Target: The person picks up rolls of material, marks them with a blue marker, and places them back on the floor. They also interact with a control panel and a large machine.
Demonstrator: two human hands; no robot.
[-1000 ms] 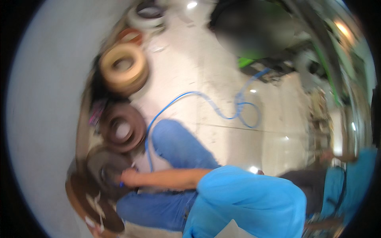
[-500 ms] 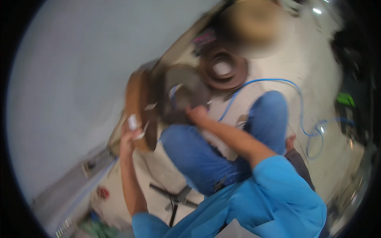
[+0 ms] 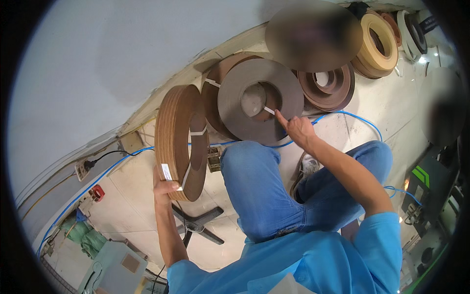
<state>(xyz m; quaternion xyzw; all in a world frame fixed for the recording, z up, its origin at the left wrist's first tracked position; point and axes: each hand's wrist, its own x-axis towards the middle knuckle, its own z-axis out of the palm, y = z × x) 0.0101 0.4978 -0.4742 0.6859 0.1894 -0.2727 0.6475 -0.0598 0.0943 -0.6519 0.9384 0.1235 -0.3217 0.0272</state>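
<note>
My left hand (image 3: 164, 187) is closed on the lower rim of a brown wood-grain roll of edge banding (image 3: 172, 142). That roll stands upright on its edge, with white ties across it and a white label on its outer side. My right hand (image 3: 299, 131) is at a grey-faced roll of edge banding (image 3: 235, 112), index finger stretched out by a white tie at the roll's inner hole. Its thumb is apart from that finger, and the other fingers are partly curled. Behind the grey roll leans a brown roll (image 3: 211, 100), partly hidden.
More rolls stand along the wall: a dark brown roll (image 3: 333, 90) and a pale yellow roll (image 3: 379, 44). A blue hose (image 3: 355, 114) runs across the floor. A black star-shaped base (image 3: 196, 225) lies near my left arm. A power socket (image 3: 82, 170) is at the wall.
The view has shifted and sharpened. My right hand has moved right, its index finger now stretched out at the grey roll. My left hand keeps hold of the wood-grain roll.
</note>
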